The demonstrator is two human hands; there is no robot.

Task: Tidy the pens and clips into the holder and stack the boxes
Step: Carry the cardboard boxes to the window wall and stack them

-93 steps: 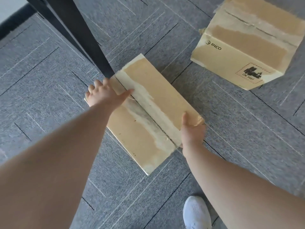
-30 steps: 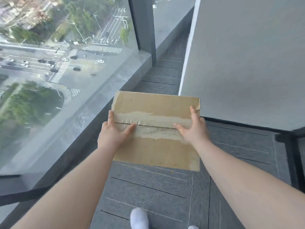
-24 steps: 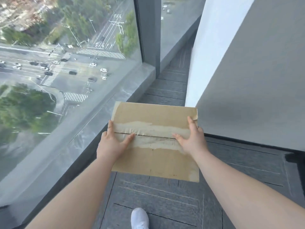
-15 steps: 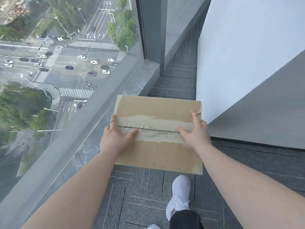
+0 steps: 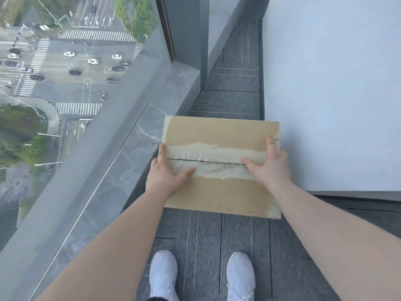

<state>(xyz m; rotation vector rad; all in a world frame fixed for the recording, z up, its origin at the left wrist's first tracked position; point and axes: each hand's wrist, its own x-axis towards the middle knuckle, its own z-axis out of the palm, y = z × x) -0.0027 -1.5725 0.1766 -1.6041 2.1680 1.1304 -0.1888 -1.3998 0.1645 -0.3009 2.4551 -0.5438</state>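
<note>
A brown cardboard box (image 5: pixel 221 192) with a torn tape strip across its top is held in the air in front of me, above the grey carpet. My left hand (image 5: pixel 167 173) grips its left edge, thumb lying over the tape seam. My right hand (image 5: pixel 268 165) grips the right edge the same way. The box is level, its long side running left to right. No pens, clips, holder or second box are in view.
A floor-to-ceiling window (image 5: pixel 76 83) with a grey stone sill (image 5: pixel 121 161) runs along the left. A white wall (image 5: pixel 329 94) stands on the right, leaving a narrow carpeted strip (image 5: pixel 234 83) ahead. My two white shoes (image 5: pixel 163 274) stand on the carpet below.
I lifted the box off the carpet and carried it to the window side. Over the last second I stepped forward; both feet now stand side by side below the box.
</note>
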